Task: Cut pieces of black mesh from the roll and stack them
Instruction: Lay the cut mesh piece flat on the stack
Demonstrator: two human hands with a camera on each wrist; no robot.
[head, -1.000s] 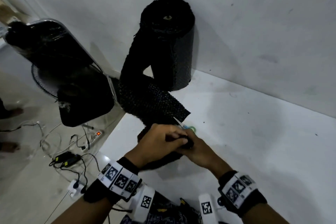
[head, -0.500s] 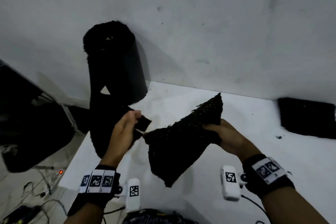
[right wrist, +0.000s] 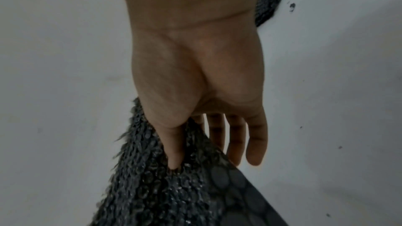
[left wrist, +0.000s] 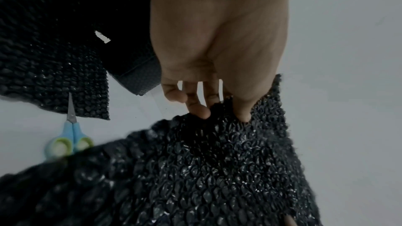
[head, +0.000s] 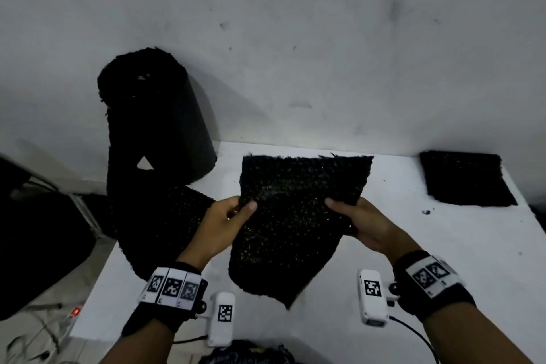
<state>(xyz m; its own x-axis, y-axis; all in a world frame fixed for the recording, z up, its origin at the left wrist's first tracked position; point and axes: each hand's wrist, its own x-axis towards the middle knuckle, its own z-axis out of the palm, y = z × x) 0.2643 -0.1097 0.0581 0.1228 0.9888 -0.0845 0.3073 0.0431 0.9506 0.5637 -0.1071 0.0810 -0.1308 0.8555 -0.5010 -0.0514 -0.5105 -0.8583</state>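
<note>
Both hands, the left hand (head: 225, 223) and right hand (head: 364, 226), pinched a freshly cut square of black knobbly mesh (head: 295, 216) above the white worktop (head: 443, 245), apparently bound next for the stack of cut black mesh pieces (head: 465, 179) far right.

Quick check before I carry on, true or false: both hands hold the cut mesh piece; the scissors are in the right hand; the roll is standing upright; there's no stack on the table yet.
1. Both hands hold the cut mesh piece. True: left hand and right hand pinch its sides.
2. The scissors are in the right hand. False: they lie on the table.
3. The roll stands upright. True.
4. No stack yet. False: a stack lies at the far right.
</note>
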